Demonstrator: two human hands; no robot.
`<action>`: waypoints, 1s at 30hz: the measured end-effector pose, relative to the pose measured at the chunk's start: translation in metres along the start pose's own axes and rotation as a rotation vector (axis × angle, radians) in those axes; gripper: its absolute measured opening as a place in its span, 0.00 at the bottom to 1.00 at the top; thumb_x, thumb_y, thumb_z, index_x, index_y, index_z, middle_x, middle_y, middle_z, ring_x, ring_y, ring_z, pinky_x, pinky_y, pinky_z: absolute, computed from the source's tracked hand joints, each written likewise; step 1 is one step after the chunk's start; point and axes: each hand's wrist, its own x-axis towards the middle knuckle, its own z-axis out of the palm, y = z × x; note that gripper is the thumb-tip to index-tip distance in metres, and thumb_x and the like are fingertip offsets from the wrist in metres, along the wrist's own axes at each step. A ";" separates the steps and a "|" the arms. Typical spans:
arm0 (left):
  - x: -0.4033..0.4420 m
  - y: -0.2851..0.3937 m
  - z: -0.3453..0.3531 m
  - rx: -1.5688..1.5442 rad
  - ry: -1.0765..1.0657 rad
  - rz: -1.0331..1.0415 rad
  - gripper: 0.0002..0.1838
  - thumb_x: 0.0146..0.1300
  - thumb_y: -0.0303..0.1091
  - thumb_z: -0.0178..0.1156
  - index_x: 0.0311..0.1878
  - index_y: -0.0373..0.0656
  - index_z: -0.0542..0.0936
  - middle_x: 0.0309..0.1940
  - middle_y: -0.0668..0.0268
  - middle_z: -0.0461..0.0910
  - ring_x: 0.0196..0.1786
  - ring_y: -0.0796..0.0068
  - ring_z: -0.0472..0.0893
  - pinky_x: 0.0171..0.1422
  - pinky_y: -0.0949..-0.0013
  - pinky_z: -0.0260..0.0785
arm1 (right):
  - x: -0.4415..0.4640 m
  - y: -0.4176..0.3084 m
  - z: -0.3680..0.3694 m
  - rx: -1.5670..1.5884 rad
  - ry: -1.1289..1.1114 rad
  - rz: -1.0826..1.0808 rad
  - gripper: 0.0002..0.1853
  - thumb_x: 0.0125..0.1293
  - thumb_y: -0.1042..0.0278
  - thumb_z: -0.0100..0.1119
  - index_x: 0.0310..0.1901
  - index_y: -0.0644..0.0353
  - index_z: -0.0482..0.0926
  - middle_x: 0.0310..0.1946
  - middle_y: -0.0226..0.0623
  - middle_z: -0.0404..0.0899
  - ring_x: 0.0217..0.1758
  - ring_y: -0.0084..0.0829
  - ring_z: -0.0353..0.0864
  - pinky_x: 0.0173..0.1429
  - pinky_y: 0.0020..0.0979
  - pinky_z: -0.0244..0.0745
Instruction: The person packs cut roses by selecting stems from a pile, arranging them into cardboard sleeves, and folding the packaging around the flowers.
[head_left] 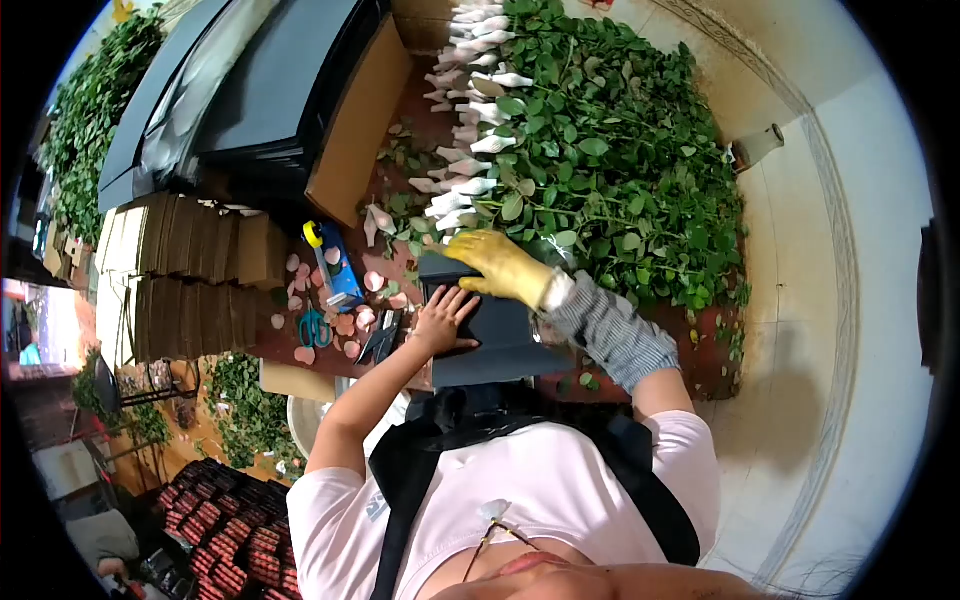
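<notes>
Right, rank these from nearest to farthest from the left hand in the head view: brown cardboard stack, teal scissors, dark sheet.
1. Dark sheet: directly under the left hand.
2. Teal scissors: off to the hand's left.
3. Brown cardboard stack: farther left, beyond the scissors.

A mustard-yellow glove (505,270) stands out at once, with a sleeve (612,330) of streaky mottled grey above it. The card (495,345) beneath is dark slate. White wraps (492,144), faintly pink, sit against deep green leaves (600,150); pale pink petals (374,281) dot the maroon tabletop (710,350). Scissors (314,328) show teal handles, the tape dispenser (340,275) blue with yellow.
</notes>
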 end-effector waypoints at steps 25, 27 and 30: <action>-0.062 -0.007 -0.062 -0.326 0.173 -0.361 0.18 0.60 0.36 0.67 0.52 0.40 0.82 0.50 0.54 0.83 0.54 0.52 0.81 0.59 0.55 0.73 | -0.083 -0.026 0.088 -0.327 -0.580 0.179 0.59 0.54 0.44 0.74 0.79 0.60 0.48 0.74 0.51 0.61 0.72 0.49 0.65 0.67 0.46 0.67; -0.113 -0.002 -0.094 -0.228 0.555 -0.639 0.12 0.63 0.36 0.64 0.48 0.42 0.83 0.42 0.56 0.83 0.45 0.53 0.83 0.51 0.54 0.75 | -0.072 -0.033 0.077 -0.292 -0.717 0.267 0.60 0.55 0.44 0.73 0.80 0.59 0.43 0.77 0.50 0.56 0.74 0.51 0.61 0.69 0.48 0.63; -0.192 -0.036 -0.096 -0.158 0.939 -1.042 0.08 0.67 0.32 0.61 0.45 0.41 0.83 0.42 0.56 0.84 0.44 0.53 0.83 0.49 0.56 0.75 | -0.070 -0.033 0.081 -0.323 -0.721 0.268 0.60 0.57 0.44 0.72 0.80 0.59 0.41 0.78 0.50 0.53 0.77 0.52 0.56 0.72 0.49 0.60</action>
